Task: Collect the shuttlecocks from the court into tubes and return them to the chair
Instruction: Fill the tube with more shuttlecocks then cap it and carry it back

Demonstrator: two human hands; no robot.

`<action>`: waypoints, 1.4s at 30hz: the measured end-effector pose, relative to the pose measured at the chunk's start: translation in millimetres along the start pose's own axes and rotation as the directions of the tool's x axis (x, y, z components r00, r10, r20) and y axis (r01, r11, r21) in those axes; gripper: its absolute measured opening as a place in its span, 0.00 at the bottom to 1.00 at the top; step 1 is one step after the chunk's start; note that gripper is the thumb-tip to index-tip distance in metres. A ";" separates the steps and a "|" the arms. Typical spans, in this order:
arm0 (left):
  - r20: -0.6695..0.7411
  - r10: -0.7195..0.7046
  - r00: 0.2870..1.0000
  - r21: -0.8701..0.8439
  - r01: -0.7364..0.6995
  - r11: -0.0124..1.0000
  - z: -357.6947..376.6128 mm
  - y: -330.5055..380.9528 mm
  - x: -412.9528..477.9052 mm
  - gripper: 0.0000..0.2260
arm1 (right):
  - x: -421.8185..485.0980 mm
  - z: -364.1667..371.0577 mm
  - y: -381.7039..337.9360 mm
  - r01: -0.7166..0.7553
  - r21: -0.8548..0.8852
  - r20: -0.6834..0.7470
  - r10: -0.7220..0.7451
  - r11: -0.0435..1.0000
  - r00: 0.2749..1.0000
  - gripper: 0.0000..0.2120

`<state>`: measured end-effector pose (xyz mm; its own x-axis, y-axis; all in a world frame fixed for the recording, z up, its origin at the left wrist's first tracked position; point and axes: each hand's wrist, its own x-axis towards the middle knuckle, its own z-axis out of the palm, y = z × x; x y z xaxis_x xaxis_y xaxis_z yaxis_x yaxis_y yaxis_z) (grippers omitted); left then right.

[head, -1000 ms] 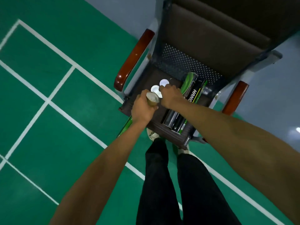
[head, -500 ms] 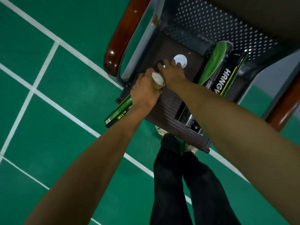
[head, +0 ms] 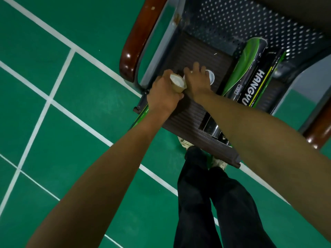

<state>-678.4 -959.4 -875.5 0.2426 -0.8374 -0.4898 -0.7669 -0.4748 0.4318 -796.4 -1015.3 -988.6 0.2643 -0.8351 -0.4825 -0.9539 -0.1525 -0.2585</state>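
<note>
Two tubes (head: pixel 250 74) already lie on the chair seat (head: pixel 193 51). Left hand (head: pixel 163 93) clamps a third tube (head: pixel 177 83), tilted, at the seat's front. Right hand (head: pixel 197 81) covers a white cap (head: pixel 211 77); grip unclear. Step, likely: capping. Next: lift cap, press on squarely.

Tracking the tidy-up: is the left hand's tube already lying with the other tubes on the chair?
No: the left hand grips that tube, apart from the tubes lying on the chair.
</note>
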 end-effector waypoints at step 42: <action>-0.609 0.530 0.590 -0.007 -0.673 0.740 -321.9 443.2 -320.7 0.25 | -420.8 -633.7 29.6 0.073 0.995 -0.072 0.012 -0.070 0.997 0.15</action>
<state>-904.8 -988.4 -283.2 0.0983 -0.9106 0.4015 -0.7266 0.2100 0.6542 -1026.1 -1003.5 -262.9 0.2419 -0.8729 -0.4238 0.2276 0.4756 -0.8497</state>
